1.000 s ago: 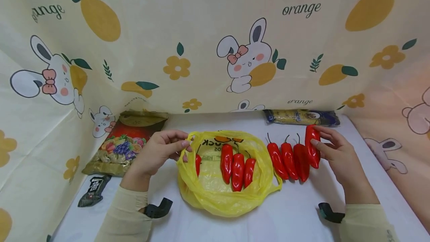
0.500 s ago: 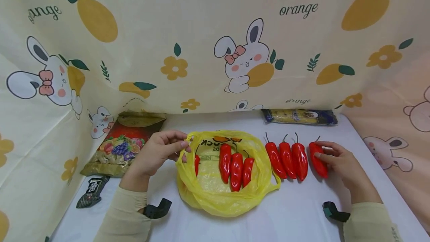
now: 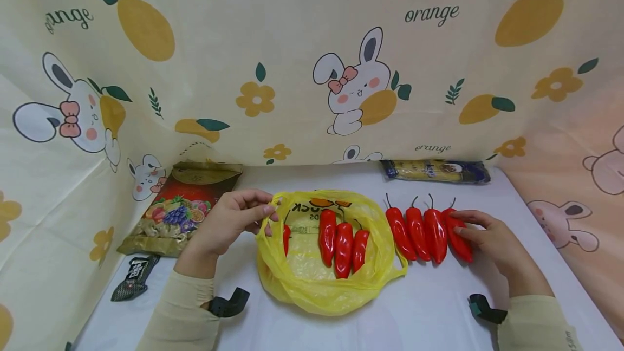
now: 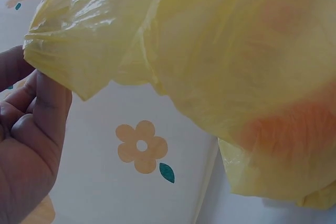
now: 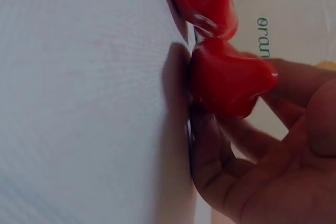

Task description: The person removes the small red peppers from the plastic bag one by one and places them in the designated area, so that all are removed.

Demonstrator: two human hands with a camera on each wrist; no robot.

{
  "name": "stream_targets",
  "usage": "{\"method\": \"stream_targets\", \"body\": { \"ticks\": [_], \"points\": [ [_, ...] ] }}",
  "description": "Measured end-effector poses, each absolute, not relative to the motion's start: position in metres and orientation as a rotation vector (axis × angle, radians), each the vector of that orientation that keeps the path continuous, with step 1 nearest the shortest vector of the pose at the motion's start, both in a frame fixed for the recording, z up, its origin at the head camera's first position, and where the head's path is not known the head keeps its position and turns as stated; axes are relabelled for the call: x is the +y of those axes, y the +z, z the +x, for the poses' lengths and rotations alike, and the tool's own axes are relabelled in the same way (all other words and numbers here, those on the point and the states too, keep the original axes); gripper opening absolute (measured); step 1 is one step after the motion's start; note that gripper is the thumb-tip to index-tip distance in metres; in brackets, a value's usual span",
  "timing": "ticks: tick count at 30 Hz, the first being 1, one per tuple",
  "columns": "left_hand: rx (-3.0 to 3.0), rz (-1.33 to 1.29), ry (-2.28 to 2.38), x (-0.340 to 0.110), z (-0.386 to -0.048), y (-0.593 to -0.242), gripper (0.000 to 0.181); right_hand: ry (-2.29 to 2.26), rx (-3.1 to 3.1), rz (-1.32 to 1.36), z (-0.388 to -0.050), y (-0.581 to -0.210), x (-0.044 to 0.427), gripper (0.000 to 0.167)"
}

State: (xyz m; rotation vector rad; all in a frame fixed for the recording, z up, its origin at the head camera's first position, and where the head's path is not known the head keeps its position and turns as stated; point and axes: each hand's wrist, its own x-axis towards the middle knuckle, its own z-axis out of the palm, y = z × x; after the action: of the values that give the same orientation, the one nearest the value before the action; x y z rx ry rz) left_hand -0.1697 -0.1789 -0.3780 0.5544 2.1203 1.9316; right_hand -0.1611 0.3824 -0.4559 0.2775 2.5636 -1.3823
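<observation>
My left hand [image 3: 225, 227] pinches the left edge of an open yellow plastic bag [image 3: 324, 294]. Inside the bag lie several glossy red chili peppers [image 3: 344, 248], one of them partly covered by the bag's left side. To the right of the bag, more red chili peppers [image 3: 416, 234] lie in a row with stems pointing away. My right hand [image 3: 497, 244] holds the rightmost chili pepper [image 3: 457, 238] between thumb and fingers, low at the table. Seen in the right wrist view, that chili pepper [image 5: 226, 80] touches its neighbour's tip.
A gold and red fruit-printed packet [image 3: 182, 210] lies at the back left, with a small black wrapper [image 3: 136, 278] in front of it. A long yellow and blue packet [image 3: 436, 171] lies along the back. Patterned cloth walls [image 3: 287, 26] rise behind and on both sides.
My right hand has lowered the chili pepper from above the row to the table, then slid it left against the others. The left hand stays on the bag.
</observation>
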Motion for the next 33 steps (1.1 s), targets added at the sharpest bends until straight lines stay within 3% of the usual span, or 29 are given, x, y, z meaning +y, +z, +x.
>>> {"method": "stream_targets", "body": {
  "ticks": [33],
  "points": [
    [2.124, 0.544, 1.917, -0.179, -0.171, -0.378, 0.019, -1.383, 2.523, 0.189, -0.156, -0.441, 0.377, 0.054]
  ]
}}
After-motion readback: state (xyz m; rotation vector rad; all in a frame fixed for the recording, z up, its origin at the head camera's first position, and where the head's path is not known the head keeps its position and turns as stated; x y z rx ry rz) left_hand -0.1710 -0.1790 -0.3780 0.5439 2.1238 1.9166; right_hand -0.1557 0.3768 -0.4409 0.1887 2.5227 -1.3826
